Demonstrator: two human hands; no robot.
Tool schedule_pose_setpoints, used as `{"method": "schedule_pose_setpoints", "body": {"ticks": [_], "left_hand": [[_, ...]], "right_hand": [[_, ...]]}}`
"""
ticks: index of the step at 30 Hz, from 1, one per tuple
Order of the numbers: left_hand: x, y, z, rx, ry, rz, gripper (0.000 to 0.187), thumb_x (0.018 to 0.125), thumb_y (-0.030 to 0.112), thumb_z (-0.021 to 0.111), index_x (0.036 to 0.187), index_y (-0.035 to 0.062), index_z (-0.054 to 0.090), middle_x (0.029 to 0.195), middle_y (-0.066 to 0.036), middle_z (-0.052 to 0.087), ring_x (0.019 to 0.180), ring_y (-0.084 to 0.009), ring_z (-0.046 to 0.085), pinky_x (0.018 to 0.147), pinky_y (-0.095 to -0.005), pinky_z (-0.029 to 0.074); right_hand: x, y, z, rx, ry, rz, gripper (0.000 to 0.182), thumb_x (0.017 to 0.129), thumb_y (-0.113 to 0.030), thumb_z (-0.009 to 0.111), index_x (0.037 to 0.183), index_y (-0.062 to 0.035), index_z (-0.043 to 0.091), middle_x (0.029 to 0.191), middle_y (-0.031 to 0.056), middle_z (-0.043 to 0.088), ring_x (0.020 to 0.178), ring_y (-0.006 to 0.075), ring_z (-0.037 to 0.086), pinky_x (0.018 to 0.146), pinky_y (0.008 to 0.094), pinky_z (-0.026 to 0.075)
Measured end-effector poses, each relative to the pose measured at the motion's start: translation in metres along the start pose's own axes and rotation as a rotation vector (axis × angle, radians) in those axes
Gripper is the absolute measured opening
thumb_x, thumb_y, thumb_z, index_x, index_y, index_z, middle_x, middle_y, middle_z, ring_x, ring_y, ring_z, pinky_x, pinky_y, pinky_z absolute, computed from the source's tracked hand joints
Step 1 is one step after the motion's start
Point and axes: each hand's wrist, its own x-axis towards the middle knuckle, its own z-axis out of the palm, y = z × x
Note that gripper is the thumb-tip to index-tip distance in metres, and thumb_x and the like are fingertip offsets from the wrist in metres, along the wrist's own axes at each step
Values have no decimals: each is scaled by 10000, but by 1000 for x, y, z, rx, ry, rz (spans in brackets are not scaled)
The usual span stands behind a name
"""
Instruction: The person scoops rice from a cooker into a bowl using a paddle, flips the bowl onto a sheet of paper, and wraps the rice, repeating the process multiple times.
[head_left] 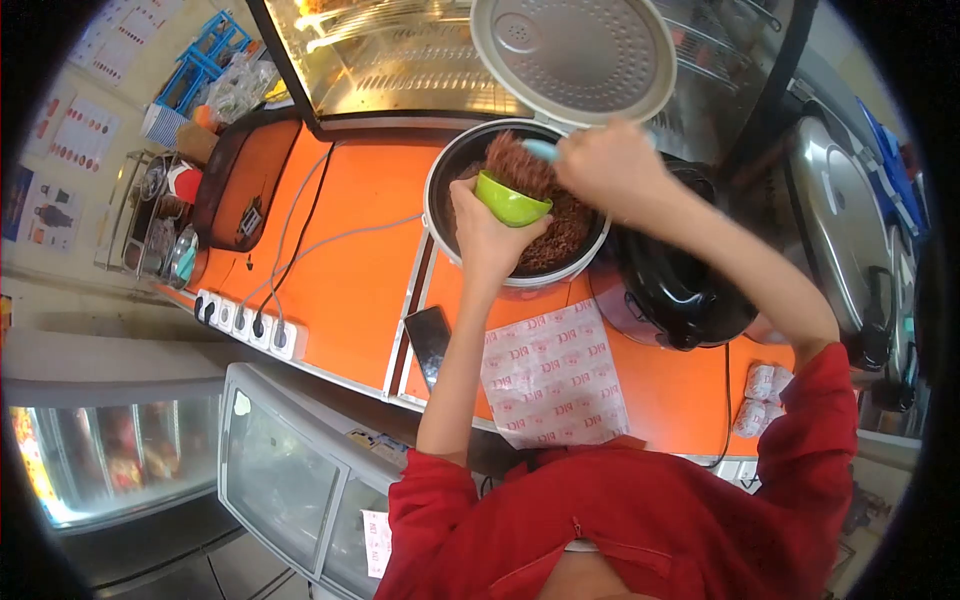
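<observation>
Over an open rice cooker (437, 225) holding dark reddish-brown rice (562, 240), my left hand (490, 232) grips a small green bowl (512, 203), its fingers wrapped round the side. My right hand (610, 170) is closed on the light blue handle of a rice paddle (541, 150). A heap of the brown rice (515, 165) sits at the bowl's mouth, hiding the paddle's blade. The cooker's round lid (575, 50) stands raised behind it. On the counter in front lies a sheet of printed wrapping paper (553, 375).
A black phone (428, 345) lies left of the paper. Right of the cooker stands a closed black-lidded cooker (680, 280), with wrapped rolls (760, 398) nearer me. A power strip (250, 325) with cables runs along the orange counter's (350, 260) left front edge. A glass display case (400, 60) stands behind.
</observation>
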Motion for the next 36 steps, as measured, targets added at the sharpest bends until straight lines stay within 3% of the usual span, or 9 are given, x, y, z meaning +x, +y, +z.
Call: {"method": "schedule_pose_setpoints", "body": {"ticks": [2,5,9,11,14,18,22,25,36], "left_hand": [[3,0,13,17,31,24,795,485,209,880,1069,-19,391,1065,-201,481,1005,-371,517,869,-407,421],[4,-2,18,-71,67,-73,822,520,239,892,1091,-22,362,1065,-190,501,1000,-287,541,865,-370,433],[2,-14,10,-182,46,-9,884,509,213,919,1110,4,305,1068,-134,464,1008,-217,514,887,-330,434],[2,-11,8,-205,28,21,871,511,198,917,1105,5,310,1071,-133,463,1013,-216,515,885,-325,438],[3,-9,12,-291,-5,26,851,516,173,912,1099,5,316,1078,-134,462,1021,-213,517,879,-316,446],[5,-11,1,-330,20,2,825,520,147,906,1093,-1,332,1083,-135,476,1023,-205,521,866,-311,457],[11,-20,-6,-213,-15,100,850,510,158,911,1126,0,347,1080,-128,490,1032,-207,521,884,-318,452],[8,-7,3,-332,-48,53,897,492,201,916,1153,2,343,1110,-134,464,1065,-223,496,918,-348,421],[11,-36,-40,-592,-59,-31,754,570,-52,825,1200,-4,414,1081,-126,582,980,-206,600,868,-324,514]], "right_hand": [[-21,-36,-3,-307,153,-133,168,674,-168,608,751,-20,620,663,13,553,631,141,554,601,260,387],[-31,-37,-1,-315,275,-88,298,691,-153,590,925,26,631,656,-6,538,605,120,533,578,255,380],[-26,9,-24,162,-3,310,278,887,-208,529,1114,-69,607,785,76,630,650,163,628,653,342,477],[-29,21,-18,966,-8,469,259,963,-225,445,1112,-69,590,941,134,647,812,239,656,767,354,480],[-40,-5,19,1115,8,279,255,967,-191,432,1110,-32,572,1016,184,631,1000,298,606,840,340,451],[-51,4,7,964,-195,436,259,964,-182,433,1095,-23,590,980,166,645,959,332,615,822,355,467],[-50,16,27,1186,88,368,268,978,-201,420,1114,-31,575,939,144,639,851,201,620,792,313,456],[-43,-13,30,1069,134,318,261,963,-260,425,1136,-120,561,938,183,638,903,348,620,746,415,483],[-42,46,31,589,-157,366,339,885,-417,518,910,-112,663,639,100,634,667,311,636,639,409,490]]}}
